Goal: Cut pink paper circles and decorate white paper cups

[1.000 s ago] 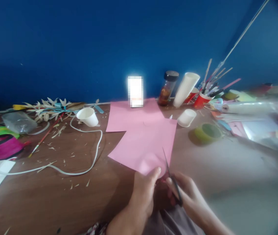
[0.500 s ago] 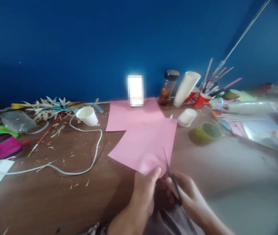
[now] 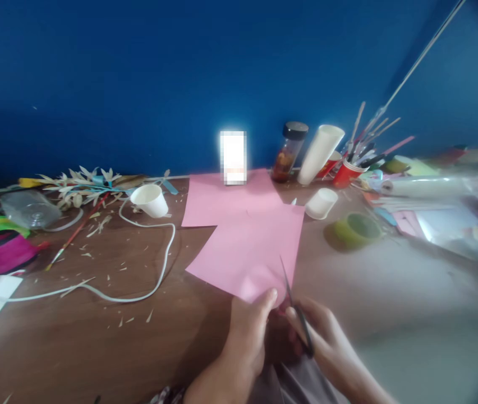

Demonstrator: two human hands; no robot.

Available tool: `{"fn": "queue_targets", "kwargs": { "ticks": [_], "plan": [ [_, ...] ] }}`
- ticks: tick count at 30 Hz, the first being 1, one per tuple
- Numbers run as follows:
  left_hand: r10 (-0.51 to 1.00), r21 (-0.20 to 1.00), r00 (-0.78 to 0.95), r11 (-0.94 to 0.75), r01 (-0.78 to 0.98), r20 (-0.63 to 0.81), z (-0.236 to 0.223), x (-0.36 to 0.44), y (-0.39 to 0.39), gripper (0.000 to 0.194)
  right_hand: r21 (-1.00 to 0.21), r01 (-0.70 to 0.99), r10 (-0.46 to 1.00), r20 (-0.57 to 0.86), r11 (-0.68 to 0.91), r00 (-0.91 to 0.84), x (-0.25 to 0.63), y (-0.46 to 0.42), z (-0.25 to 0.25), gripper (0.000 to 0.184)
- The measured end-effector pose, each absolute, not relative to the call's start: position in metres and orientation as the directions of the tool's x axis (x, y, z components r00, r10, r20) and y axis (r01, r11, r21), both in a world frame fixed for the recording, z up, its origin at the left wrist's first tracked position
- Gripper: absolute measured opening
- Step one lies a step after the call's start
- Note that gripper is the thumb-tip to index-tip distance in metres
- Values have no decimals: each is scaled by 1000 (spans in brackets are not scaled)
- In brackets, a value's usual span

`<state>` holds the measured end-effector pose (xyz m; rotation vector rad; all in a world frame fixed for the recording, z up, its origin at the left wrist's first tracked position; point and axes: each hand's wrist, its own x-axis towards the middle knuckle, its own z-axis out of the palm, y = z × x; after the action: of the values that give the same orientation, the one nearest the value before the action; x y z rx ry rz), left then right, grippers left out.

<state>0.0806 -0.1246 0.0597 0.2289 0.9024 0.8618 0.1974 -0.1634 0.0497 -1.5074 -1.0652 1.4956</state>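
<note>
My left hand [image 3: 249, 325] grips the near edge of a pink sheet of paper [image 3: 251, 247], thumb on top, and the sheet bulges up near the thumb. My right hand [image 3: 318, 325] is closed on a pair of scissors [image 3: 298, 311] with dark handles. The blades point away from me and lie over the right near part of the sheet; I cannot tell how far apart they are. Beneath the far part of this sheet lies a second pink sheet [image 3: 205, 199], flat on the table.
A bright pixelated rectangle [image 3: 233, 157] stands at the wall. White paper cups [image 3: 150, 202], a white cable [image 3: 167, 252] and a paintbrush [image 3: 73, 238] lie left or around. Right are a dark-lidded jar [image 3: 290, 154], a tape roll [image 3: 357, 229] and a red cup of brushes [image 3: 346, 173].
Hardly anything differs. Both hands, the scissors and the pink sheet hold nearly the same place, with only a slight shift of the camera view.
</note>
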Motion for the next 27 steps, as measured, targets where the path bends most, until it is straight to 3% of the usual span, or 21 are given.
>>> {"fn": "queue_targets", "kwargs": {
  "ticks": [11,17,23,27],
  "plan": [
    [723,514,316,671,-535,-615,52,83,-126,29,-929,72,929,-367,-364,-50,196,-162,54,42],
    [763,582,129,579,-570,-633,53,82,-123,28,-923,81,924,-380,-375,-45,196,-164,50,43],
    [745,584,148,615,-529,-651,53,81,-124,28,-929,52,929,-367,-365,-37,196,-163,50,43],
    [688,517,190,672,-531,-700,57,84,-124,26,-934,4,933,-356,-356,-41,196,-163,52,40]
  ]
}}
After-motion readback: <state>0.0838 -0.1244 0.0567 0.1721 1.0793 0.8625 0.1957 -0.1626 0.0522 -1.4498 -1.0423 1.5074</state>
